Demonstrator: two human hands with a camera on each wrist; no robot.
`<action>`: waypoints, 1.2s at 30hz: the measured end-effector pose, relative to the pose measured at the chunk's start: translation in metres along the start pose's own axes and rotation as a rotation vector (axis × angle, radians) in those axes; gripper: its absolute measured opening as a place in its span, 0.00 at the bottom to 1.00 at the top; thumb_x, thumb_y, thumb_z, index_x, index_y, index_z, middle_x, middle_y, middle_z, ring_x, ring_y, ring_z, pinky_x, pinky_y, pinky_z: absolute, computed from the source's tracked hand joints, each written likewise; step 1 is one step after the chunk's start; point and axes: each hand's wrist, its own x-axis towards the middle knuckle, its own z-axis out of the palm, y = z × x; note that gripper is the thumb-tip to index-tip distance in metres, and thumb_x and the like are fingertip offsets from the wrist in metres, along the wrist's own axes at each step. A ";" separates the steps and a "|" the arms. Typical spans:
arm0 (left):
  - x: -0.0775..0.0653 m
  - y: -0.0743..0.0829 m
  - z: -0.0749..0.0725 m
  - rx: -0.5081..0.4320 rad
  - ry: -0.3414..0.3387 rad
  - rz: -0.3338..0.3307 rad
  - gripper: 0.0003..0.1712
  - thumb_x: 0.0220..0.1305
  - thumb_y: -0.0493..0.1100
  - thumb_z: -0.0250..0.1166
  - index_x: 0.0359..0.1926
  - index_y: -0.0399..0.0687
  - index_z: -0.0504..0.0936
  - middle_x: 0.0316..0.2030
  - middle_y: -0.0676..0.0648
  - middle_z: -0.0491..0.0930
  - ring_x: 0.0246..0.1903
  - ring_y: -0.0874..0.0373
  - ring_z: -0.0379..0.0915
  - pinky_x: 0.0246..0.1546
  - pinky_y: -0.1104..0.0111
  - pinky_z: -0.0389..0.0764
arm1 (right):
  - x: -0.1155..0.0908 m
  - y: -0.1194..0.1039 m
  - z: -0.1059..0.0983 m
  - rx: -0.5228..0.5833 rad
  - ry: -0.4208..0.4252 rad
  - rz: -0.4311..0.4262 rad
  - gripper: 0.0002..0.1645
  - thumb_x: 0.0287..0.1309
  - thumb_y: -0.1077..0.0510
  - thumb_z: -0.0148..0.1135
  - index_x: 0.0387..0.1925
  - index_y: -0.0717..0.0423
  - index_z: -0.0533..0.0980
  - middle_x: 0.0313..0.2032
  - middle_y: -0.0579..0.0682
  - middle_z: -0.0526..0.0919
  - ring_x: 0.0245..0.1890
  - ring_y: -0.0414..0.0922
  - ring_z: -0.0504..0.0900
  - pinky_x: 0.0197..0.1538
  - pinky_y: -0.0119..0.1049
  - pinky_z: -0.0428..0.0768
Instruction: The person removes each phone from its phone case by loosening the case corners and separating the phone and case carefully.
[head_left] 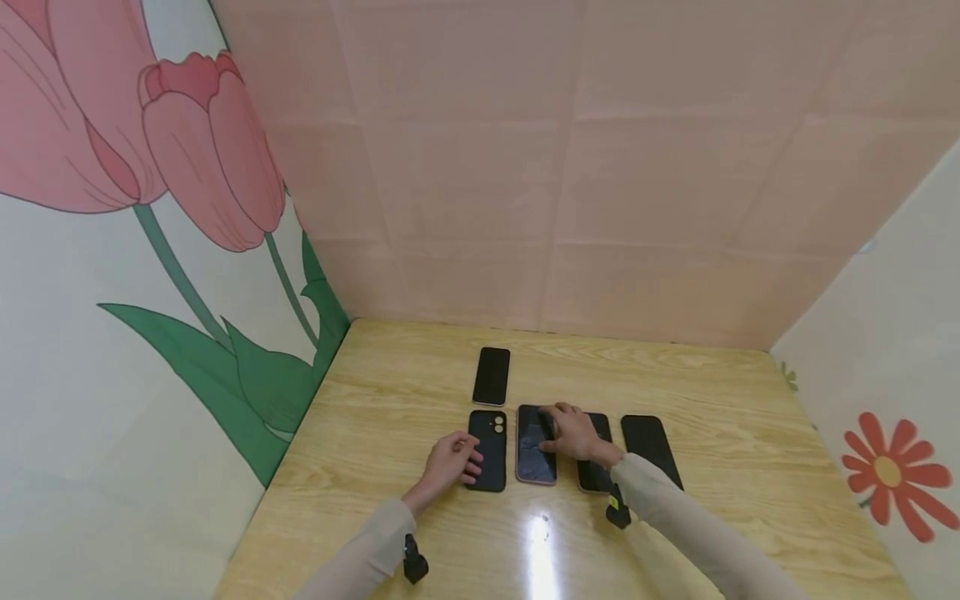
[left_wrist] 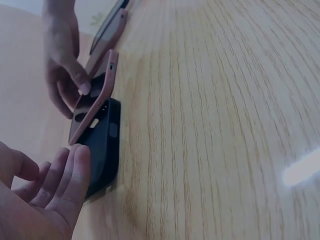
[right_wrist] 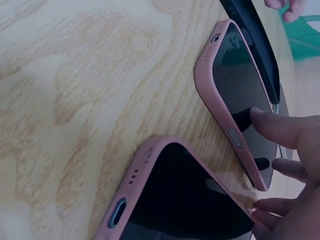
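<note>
Right hand [head_left: 573,433] — palm down (thumb apart) — over pink-cased phone [head_left: 535,457].

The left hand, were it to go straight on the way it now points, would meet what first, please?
Probably the black case: in the head view, the left hand overlaps its left edge, though I cannot tell whether they touch.

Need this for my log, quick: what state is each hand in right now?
Left hand: open, holding nothing, by the black phone case.
Right hand: open, holding nothing, over the pink-edged phone beside that case.
</note>
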 end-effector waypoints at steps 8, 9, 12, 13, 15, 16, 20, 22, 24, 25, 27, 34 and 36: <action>-0.002 0.000 0.001 -0.011 0.002 0.004 0.18 0.77 0.43 0.52 0.53 0.31 0.76 0.35 0.41 0.84 0.31 0.46 0.83 0.29 0.57 0.85 | 0.000 -0.003 0.001 -0.012 0.046 -0.017 0.40 0.50 0.52 0.77 0.63 0.59 0.71 0.56 0.66 0.72 0.44 0.57 0.75 0.54 0.61 0.70; -0.002 0.000 0.001 -0.012 0.002 0.002 0.18 0.77 0.43 0.52 0.53 0.31 0.76 0.35 0.41 0.84 0.31 0.46 0.83 0.29 0.57 0.86 | 0.001 -0.003 0.001 -0.010 0.048 -0.017 0.41 0.50 0.53 0.77 0.63 0.59 0.71 0.56 0.66 0.72 0.41 0.55 0.75 0.53 0.61 0.71; -0.002 0.001 0.000 -0.011 0.003 -0.007 0.17 0.77 0.43 0.52 0.53 0.32 0.77 0.35 0.41 0.84 0.31 0.47 0.83 0.29 0.58 0.86 | 0.002 -0.003 0.002 0.000 0.052 0.008 0.44 0.48 0.53 0.78 0.65 0.59 0.69 0.56 0.67 0.72 0.43 0.57 0.75 0.54 0.61 0.70; -0.002 0.001 0.000 -0.011 0.003 -0.006 0.17 0.77 0.43 0.52 0.53 0.32 0.77 0.35 0.41 0.84 0.31 0.47 0.83 0.29 0.58 0.86 | 0.003 -0.002 0.002 0.006 0.051 0.016 0.46 0.47 0.53 0.79 0.66 0.60 0.69 0.56 0.67 0.72 0.45 0.58 0.75 0.54 0.62 0.69; -0.003 0.001 0.000 -0.007 0.003 -0.007 0.17 0.77 0.43 0.52 0.53 0.32 0.77 0.35 0.41 0.84 0.31 0.47 0.83 0.29 0.57 0.86 | 0.004 -0.002 0.002 0.020 0.044 0.042 0.50 0.46 0.53 0.80 0.68 0.61 0.66 0.57 0.68 0.71 0.51 0.62 0.73 0.56 0.64 0.66; -0.003 0.000 0.000 -0.006 0.003 -0.005 0.17 0.77 0.43 0.52 0.53 0.32 0.77 0.35 0.40 0.84 0.31 0.46 0.83 0.29 0.57 0.86 | 0.005 -0.002 0.001 0.027 0.040 0.053 0.52 0.45 0.53 0.80 0.69 0.62 0.65 0.58 0.68 0.70 0.54 0.64 0.71 0.56 0.65 0.65; -0.003 0.000 0.000 -0.002 0.001 -0.004 0.18 0.77 0.43 0.52 0.53 0.32 0.77 0.36 0.40 0.84 0.32 0.45 0.83 0.30 0.57 0.86 | 0.008 -0.002 0.000 0.061 0.014 0.095 0.58 0.44 0.54 0.81 0.72 0.64 0.59 0.60 0.68 0.67 0.58 0.65 0.66 0.58 0.66 0.60; -0.002 0.000 -0.001 -0.005 0.001 -0.006 0.17 0.77 0.43 0.52 0.53 0.32 0.77 0.36 0.40 0.84 0.32 0.45 0.83 0.30 0.57 0.86 | 0.010 -0.001 0.000 0.063 0.002 0.106 0.59 0.44 0.54 0.81 0.73 0.65 0.58 0.61 0.68 0.66 0.58 0.65 0.64 0.58 0.66 0.59; -0.002 0.000 -0.001 -0.006 0.000 -0.007 0.17 0.77 0.43 0.52 0.53 0.32 0.76 0.36 0.40 0.84 0.32 0.46 0.83 0.30 0.57 0.86 | 0.011 -0.001 -0.001 0.057 -0.015 0.120 0.58 0.45 0.53 0.80 0.73 0.65 0.58 0.61 0.67 0.64 0.59 0.64 0.63 0.59 0.65 0.58; -0.002 0.001 -0.001 -0.007 0.000 -0.008 0.17 0.77 0.43 0.52 0.53 0.32 0.77 0.36 0.40 0.84 0.32 0.46 0.83 0.30 0.57 0.86 | 0.012 0.000 -0.001 0.048 -0.022 0.123 0.57 0.46 0.53 0.80 0.72 0.65 0.59 0.61 0.67 0.64 0.59 0.64 0.62 0.59 0.65 0.58; -0.002 0.001 -0.001 -0.008 -0.001 -0.010 0.17 0.77 0.43 0.53 0.53 0.32 0.77 0.36 0.41 0.84 0.32 0.46 0.83 0.30 0.58 0.86 | 0.013 0.000 -0.002 0.034 -0.029 0.127 0.55 0.46 0.53 0.80 0.71 0.65 0.61 0.61 0.66 0.64 0.58 0.64 0.62 0.58 0.65 0.58; -0.003 0.001 -0.001 -0.004 0.001 -0.011 0.17 0.77 0.43 0.53 0.53 0.32 0.77 0.35 0.41 0.84 0.31 0.47 0.83 0.29 0.58 0.86 | 0.015 0.001 -0.002 0.015 -0.035 0.116 0.52 0.46 0.52 0.80 0.68 0.65 0.65 0.60 0.65 0.65 0.57 0.63 0.62 0.58 0.64 0.60; -0.003 0.001 -0.001 0.000 0.003 -0.009 0.17 0.77 0.43 0.52 0.53 0.32 0.77 0.35 0.41 0.84 0.31 0.48 0.83 0.29 0.58 0.86 | 0.014 0.001 -0.001 0.015 -0.025 0.107 0.51 0.45 0.52 0.80 0.67 0.65 0.66 0.59 0.65 0.66 0.56 0.64 0.62 0.57 0.64 0.60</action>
